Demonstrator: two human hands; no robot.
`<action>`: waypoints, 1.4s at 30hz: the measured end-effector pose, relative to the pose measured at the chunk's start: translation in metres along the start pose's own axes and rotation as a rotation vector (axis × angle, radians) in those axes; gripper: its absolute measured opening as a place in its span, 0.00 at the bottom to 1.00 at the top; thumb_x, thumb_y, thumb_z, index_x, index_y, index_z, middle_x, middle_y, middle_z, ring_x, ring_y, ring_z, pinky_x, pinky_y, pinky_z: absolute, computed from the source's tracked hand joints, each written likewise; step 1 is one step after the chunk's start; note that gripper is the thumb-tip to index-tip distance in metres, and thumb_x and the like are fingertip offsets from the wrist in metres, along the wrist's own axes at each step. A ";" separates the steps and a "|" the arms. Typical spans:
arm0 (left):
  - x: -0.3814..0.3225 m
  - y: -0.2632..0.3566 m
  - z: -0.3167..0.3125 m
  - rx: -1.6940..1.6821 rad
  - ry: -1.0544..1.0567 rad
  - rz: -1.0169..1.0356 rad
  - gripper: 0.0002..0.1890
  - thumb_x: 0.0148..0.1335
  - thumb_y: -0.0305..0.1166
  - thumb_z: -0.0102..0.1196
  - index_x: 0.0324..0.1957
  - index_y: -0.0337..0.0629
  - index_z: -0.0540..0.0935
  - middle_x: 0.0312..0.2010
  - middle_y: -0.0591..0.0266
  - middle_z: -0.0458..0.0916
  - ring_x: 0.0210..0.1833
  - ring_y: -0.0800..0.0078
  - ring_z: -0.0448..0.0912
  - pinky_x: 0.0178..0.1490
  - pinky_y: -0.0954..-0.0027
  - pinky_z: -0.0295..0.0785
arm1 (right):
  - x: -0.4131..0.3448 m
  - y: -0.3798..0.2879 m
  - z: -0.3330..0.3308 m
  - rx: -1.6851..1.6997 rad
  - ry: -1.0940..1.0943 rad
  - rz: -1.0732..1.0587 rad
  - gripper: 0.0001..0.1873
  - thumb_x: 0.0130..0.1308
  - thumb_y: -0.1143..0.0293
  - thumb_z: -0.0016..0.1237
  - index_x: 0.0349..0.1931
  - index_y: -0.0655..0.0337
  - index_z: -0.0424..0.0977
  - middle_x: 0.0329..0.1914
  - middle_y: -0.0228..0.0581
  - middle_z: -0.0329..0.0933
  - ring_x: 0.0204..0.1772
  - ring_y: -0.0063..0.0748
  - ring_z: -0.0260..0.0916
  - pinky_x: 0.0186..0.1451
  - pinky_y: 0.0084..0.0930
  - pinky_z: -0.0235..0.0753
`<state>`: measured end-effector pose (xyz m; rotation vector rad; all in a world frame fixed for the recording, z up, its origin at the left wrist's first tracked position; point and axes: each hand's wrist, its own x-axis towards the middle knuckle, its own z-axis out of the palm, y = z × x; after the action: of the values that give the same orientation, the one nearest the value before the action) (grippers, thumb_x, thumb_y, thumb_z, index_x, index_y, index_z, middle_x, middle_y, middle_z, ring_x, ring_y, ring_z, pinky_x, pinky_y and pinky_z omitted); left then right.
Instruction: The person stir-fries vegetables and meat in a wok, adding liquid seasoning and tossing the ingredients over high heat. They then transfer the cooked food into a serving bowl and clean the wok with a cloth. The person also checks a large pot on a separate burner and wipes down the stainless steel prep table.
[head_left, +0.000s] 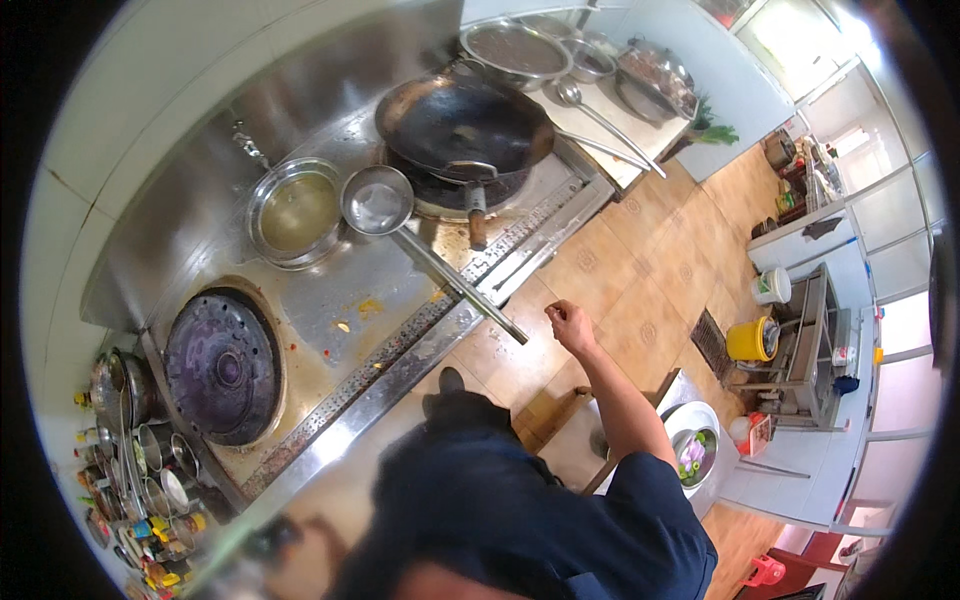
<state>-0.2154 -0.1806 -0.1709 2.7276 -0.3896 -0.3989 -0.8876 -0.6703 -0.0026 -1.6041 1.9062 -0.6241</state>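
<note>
My right hand (570, 325) is held with curled fingers over the tiled floor, just right of the ladle's handle end; nothing shows in it. My left hand is out of view. A long-handled metal ladle (377, 200) rests across the stainless steel stove top, its handle reaching past the front edge. Behind it a dark wok (465, 124) with a wooden-tipped handle sits on the right burner. Left of the ladle's bowl stands a metal pot (296, 214) of yellowish liquid under a tap (251, 150). The left burner (223, 365) bears no pan.
Metal bowls of food (516, 49) and another ladle (568, 92) lie on the counter at the back right. Bottles and containers (161, 529) crowd the left end. Behind me to the right, a bowl of cut vegetables (696, 457) stands on a table. A yellow bucket (750, 339) is farther off.
</note>
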 end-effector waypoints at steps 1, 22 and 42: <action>-0.009 0.003 0.006 -0.108 -0.074 0.058 0.12 0.56 0.31 0.63 0.31 0.35 0.74 0.30 0.54 0.81 0.38 0.58 0.79 0.43 0.57 0.74 | 0.007 0.010 -0.007 -0.012 -0.011 0.005 0.15 0.72 0.62 0.48 0.43 0.65 0.80 0.21 0.39 0.77 0.21 0.26 0.73 0.28 0.28 0.73; -0.357 0.271 0.150 -0.406 -0.273 -0.454 0.04 0.60 0.25 0.51 0.33 0.34 0.72 0.21 0.53 0.77 0.16 0.69 0.71 0.17 0.65 0.66 | 0.451 0.139 -0.225 -0.623 0.122 0.016 0.19 0.62 0.64 0.50 0.52 0.59 0.77 0.53 0.47 0.79 0.58 0.50 0.74 0.61 0.42 0.73; -0.445 0.408 0.175 -0.640 -0.116 -0.446 0.04 0.63 0.27 0.53 0.37 0.37 0.77 0.23 0.59 0.79 0.19 0.73 0.75 0.19 0.70 0.69 | 0.401 0.176 -0.274 -0.406 -0.057 -0.481 0.24 0.67 0.53 0.54 0.31 0.71 0.74 0.21 0.54 0.72 0.26 0.54 0.70 0.32 0.48 0.69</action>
<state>-0.7701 -0.4604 -0.0727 2.1414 0.2907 -0.6648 -1.2509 -1.0369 0.0301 -2.3480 1.6818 -0.3796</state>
